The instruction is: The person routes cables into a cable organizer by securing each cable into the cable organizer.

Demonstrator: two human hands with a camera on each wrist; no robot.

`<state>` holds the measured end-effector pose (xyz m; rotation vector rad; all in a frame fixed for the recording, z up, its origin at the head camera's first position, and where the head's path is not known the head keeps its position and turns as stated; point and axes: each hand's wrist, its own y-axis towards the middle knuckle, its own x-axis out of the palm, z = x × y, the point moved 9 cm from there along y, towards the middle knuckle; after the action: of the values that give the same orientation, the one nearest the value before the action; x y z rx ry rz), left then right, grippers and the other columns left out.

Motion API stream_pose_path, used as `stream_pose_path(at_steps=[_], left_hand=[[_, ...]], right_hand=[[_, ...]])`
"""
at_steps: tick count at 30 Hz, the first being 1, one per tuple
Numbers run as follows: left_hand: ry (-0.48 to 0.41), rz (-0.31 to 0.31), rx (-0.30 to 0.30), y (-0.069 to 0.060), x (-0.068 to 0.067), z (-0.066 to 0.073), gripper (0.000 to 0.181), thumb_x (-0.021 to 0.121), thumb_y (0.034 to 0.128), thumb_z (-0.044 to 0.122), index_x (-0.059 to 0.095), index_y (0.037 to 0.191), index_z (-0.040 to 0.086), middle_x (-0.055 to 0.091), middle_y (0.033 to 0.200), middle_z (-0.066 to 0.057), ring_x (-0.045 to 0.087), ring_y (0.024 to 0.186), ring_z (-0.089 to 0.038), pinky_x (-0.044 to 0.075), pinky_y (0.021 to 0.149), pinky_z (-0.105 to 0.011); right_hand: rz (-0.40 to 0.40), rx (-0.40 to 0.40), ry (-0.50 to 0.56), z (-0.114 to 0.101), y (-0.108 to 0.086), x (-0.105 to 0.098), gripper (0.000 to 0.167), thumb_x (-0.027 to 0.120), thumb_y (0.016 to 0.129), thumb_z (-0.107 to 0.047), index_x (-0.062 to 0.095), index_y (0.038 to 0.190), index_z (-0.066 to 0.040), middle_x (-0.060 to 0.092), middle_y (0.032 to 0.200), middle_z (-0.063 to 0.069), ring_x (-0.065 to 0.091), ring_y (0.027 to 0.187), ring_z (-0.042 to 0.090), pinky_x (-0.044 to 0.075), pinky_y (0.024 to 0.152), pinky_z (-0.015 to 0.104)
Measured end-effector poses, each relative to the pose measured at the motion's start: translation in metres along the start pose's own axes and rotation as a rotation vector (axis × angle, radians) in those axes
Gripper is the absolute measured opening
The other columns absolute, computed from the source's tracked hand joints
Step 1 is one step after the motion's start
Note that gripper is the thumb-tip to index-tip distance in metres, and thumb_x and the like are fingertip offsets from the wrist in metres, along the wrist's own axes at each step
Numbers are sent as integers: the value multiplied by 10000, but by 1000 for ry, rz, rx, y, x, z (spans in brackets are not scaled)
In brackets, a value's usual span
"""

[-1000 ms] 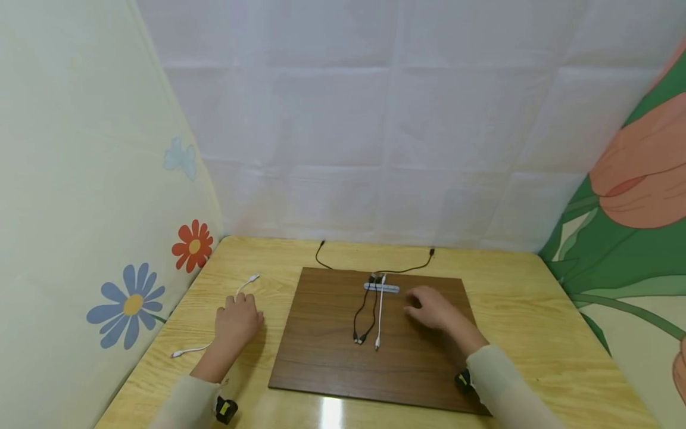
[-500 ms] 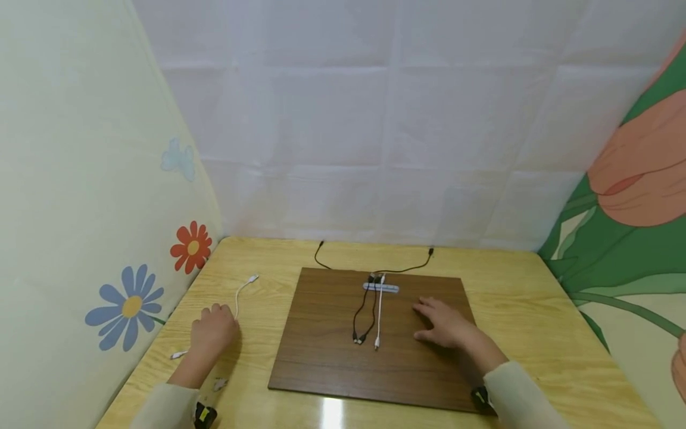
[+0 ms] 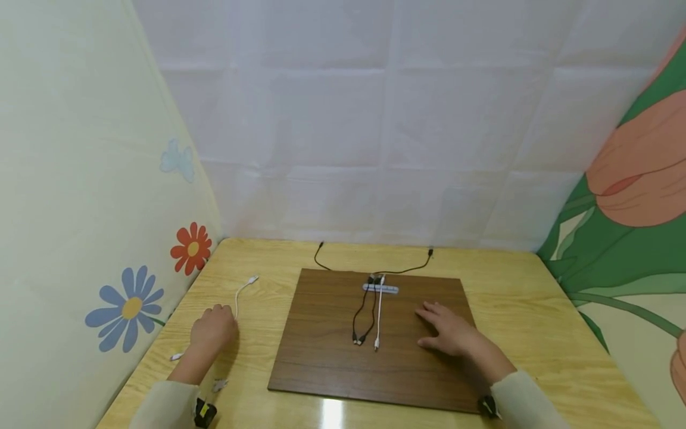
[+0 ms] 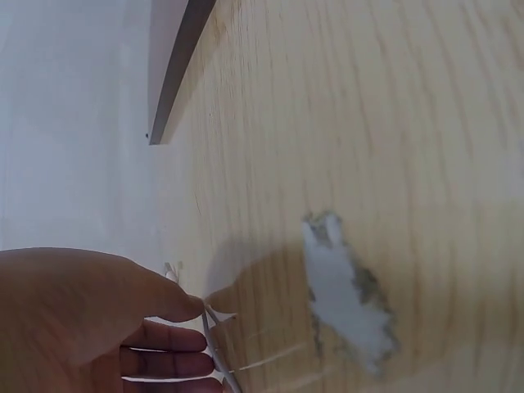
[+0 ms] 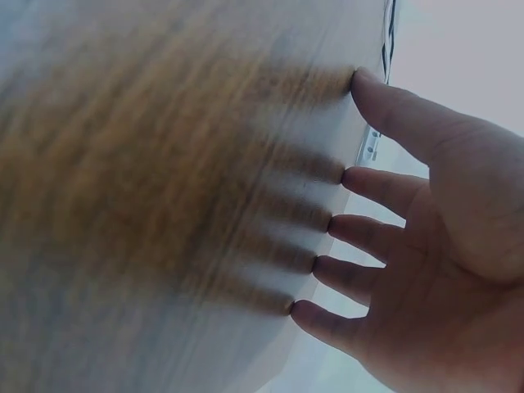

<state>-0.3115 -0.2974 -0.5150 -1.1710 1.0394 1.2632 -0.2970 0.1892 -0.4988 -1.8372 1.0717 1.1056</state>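
My left hand [image 3: 213,330] [image 4: 90,319] pinches a thin white cable [image 3: 236,300] [image 4: 219,352] between thumb and fingers, low over the table left of the brown board [image 3: 321,357]. One plug of that cable lies beyond the hand, the other near the forearm; the hand hides its middle. With fingers spread, my right hand [image 3: 452,336] [image 5: 442,246] rests its fingertips on the board's right part. At the board's top centre, two black cables [image 3: 354,319] and a straight white cable [image 3: 379,316] hang down from a pale strip [image 3: 392,289].
Another black cable [image 3: 414,269] runs along the board's back edge, its ends spread on the wooden table [image 3: 514,310]. A whitish patch [image 3: 220,385] [image 4: 344,299] marks the table near my left wrist. Pale cloth [image 3: 321,202] stands behind; printed cloths stand at both sides.
My left hand has moved left and nearer to me, uncovering more of the white cable's far end. My right hand has moved right and nearer to me, its fingers now spread.
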Motion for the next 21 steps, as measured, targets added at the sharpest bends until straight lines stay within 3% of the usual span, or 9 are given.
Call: stream_pose_path(at_steps=[7,21], left_hand=[[-4,15,21,0,-3,3,162,474,992,10,598,923,-68,581,841,-173,607,792,-377,525,652,-518],[9,-40,-4,4,2,7,167,492,982,1,634,933,-69,595,829,-162,611,751,-313,531,630,-453]], right_hand=[[10,12,-12,1,-5,1,714,755,901,-398,508,1461,-31,362,1560,283,271,1445,534,274,1104,702],[26,-2,-16,1,-6,1,709,754,900,-399,516,1449,-20,380,1551,280,292,1437,531,293,1101,685]])
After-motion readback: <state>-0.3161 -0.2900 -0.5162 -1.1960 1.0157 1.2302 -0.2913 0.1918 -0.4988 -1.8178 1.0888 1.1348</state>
